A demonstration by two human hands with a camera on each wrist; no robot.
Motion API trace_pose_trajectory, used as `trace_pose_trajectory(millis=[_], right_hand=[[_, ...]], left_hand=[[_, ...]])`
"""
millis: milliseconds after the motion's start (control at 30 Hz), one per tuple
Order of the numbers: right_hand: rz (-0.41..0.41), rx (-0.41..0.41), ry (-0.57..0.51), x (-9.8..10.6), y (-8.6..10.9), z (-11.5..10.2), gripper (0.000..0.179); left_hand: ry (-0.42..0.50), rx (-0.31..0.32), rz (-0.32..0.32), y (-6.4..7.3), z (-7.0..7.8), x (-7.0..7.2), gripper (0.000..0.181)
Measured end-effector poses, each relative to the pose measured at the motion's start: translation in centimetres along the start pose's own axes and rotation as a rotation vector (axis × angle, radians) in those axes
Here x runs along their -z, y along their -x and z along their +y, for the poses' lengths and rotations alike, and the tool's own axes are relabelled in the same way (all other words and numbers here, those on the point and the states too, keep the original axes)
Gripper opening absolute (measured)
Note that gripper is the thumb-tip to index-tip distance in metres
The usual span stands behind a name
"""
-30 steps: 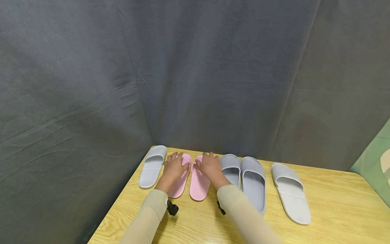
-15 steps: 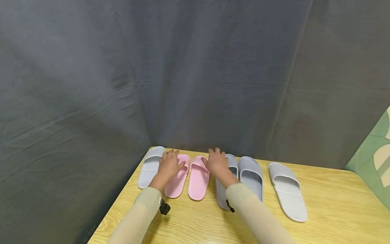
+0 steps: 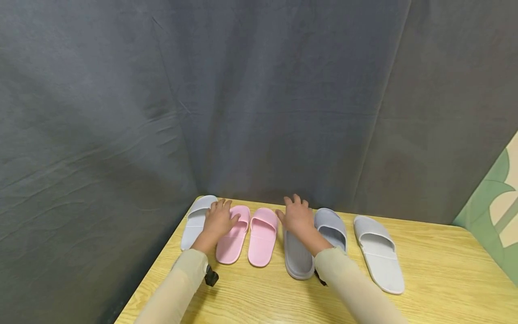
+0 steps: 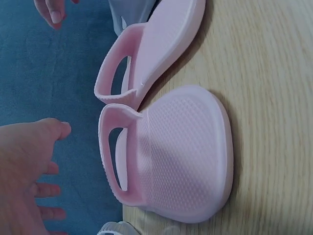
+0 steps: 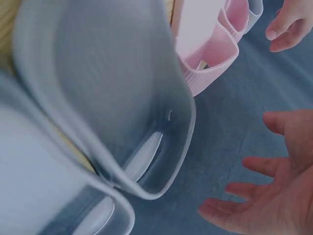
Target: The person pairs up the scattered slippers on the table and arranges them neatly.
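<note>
Two pink slippers lie side by side: the left pink slipper [image 3: 232, 245] and the right pink slipper [image 3: 261, 243]. My left hand [image 3: 219, 220] hovers above the left one's outer side, fingers spread; the left wrist view shows the hand apart from it. Over the front of the left grey slipper [image 3: 298, 256] hovers my right hand [image 3: 298, 219], which hides its strap in the head view. Its fingers are spread too, and the right wrist view shows them apart from the slipper. Beside it lies the right grey slipper [image 3: 329, 225].
A light grey-white slipper [image 3: 193, 229] lies at the far left, partly behind my left hand. A single white slipper [image 3: 382, 261] lies to the right. All rest on a wooden table [image 3: 259, 301], with a dark grey curtain [image 3: 275, 112] behind and at left.
My hands have lifted off the pink slippers and drawn apart. The left moved left; the right moved right, over the left grey slipper. The slippers show little movement.
</note>
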State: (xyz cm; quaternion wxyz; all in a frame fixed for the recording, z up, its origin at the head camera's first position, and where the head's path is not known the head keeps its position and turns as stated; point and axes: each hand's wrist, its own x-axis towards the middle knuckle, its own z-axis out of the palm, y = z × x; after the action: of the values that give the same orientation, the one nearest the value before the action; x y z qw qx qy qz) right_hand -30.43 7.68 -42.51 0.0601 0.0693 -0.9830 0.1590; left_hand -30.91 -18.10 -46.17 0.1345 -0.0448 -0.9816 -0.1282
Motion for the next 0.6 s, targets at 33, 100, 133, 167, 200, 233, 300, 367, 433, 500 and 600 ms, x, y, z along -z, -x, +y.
trace_pose_trajectory(millis=[33,100,133,167,200,233,300,367,433,500,600], right_hand=[[0.008,0.001,-0.002,0.0,0.1,0.2,0.063],[0.020,0.005,0.002,0.1,0.3,0.7,0.062],[0.022,0.005,0.004,0.1,0.4,0.9,0.062],[0.022,0.002,0.005,0.2,0.5,1.1,0.062],[0.023,0.002,0.004,0.3,0.6,1.3,0.062],[0.027,0.003,0.003,0.4,0.7,1.6,0.062],[0.026,0.003,-0.002,0.7,0.9,2.0,0.063],[0.033,0.005,-0.003,0.9,1.2,2.5,0.063],[0.041,0.006,-0.005,1.0,1.3,3.0,0.063],[0.048,0.007,-0.005,1.1,1.6,3.5,0.062],[0.053,0.006,-0.016,1.3,2.0,4.2,0.062]], left_hand=[[0.000,-0.002,0.002,0.0,-0.1,0.0,0.064],[-0.004,-0.007,0.003,0.0,-0.2,0.0,0.064],[-0.007,-0.008,0.003,0.0,-0.3,0.0,0.064],[-0.010,-0.010,0.003,0.0,-0.4,0.0,0.064],[-0.012,-0.010,0.003,0.0,-0.5,0.1,0.064],[-0.017,-0.008,0.003,0.0,-0.6,0.1,0.064],[-0.021,-0.002,0.002,0.0,-0.8,0.3,0.063],[-0.020,0.001,0.001,0.0,-1.0,0.5,0.063],[-0.015,0.003,0.000,0.0,-1.2,0.6,0.063],[-0.012,0.003,-0.003,0.0,-1.4,0.7,0.063],[-0.013,0.010,-0.012,-0.1,-1.6,0.8,0.063]])
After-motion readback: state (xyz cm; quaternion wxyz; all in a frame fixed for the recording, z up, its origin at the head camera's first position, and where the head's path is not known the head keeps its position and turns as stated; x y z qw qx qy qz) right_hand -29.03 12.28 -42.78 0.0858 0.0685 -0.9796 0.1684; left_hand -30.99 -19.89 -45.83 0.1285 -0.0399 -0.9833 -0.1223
